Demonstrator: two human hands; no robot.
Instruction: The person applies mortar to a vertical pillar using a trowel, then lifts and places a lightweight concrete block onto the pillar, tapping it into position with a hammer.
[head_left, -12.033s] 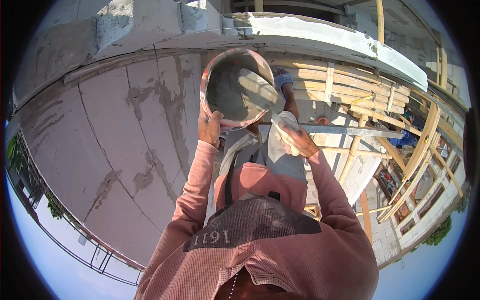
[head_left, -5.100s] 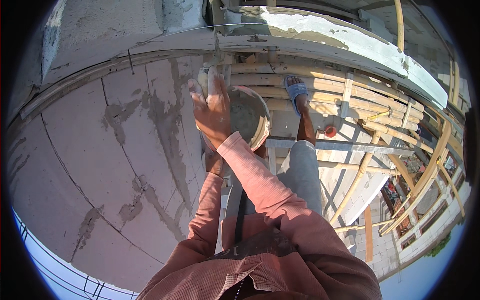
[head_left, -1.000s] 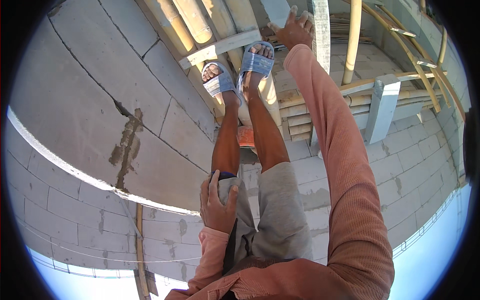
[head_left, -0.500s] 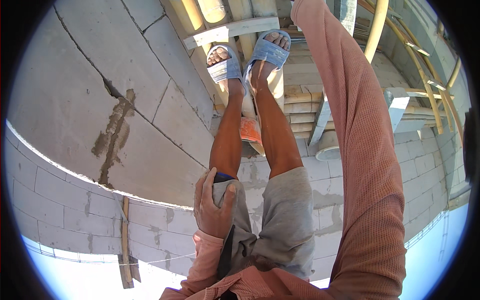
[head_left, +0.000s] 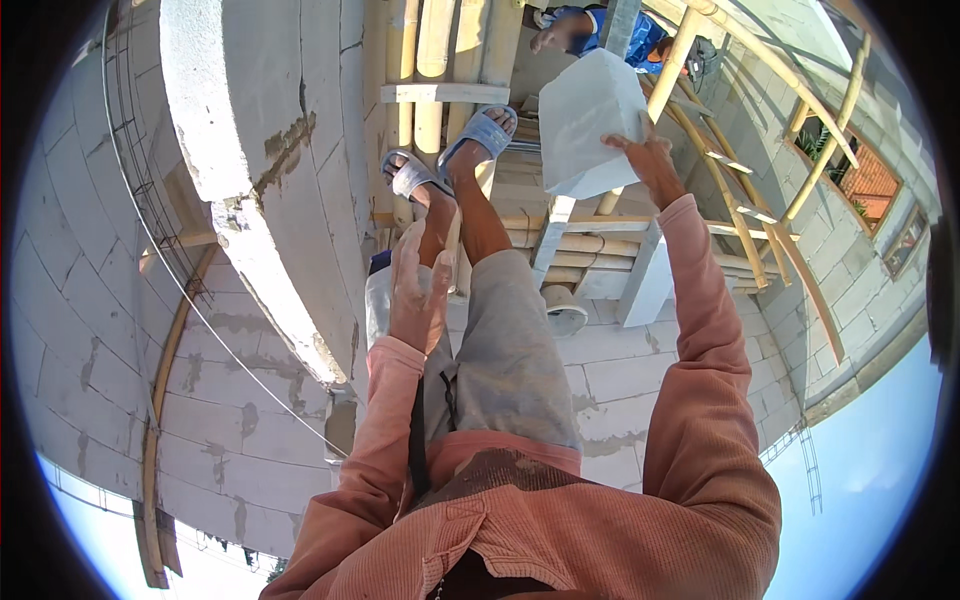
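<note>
A pale grey aerated concrete block point(head_left: 590, 125) is tilted up in front of me on the right. My right hand point(head_left: 645, 158) has its fingers and thumb closed on the block's near right edge. In front of my knee is my left hand point(head_left: 418, 300), fingers stretched out and nothing in it. To the left of that hand rises a block wall point(head_left: 335, 200), with a grey mortar patch point(head_left: 285, 152) smeared over one joint. My feet, in blue-grey slide sandals point(head_left: 478, 132), stand on bamboo poles point(head_left: 435, 45).
Past the block, a person in a blue shirt point(head_left: 655, 42) is below the scaffold. A bamboo ladder point(head_left: 728, 160) leans at right. A pale bucket point(head_left: 565, 318) sits under the planks. A string point(head_left: 235, 350) runs along the left wall's outer side.
My right arm, stretched far forward before, has drawn back with the concrete block in hand. My left hand has lifted from my knee and its fingers have straightened. The view has turned right.
</note>
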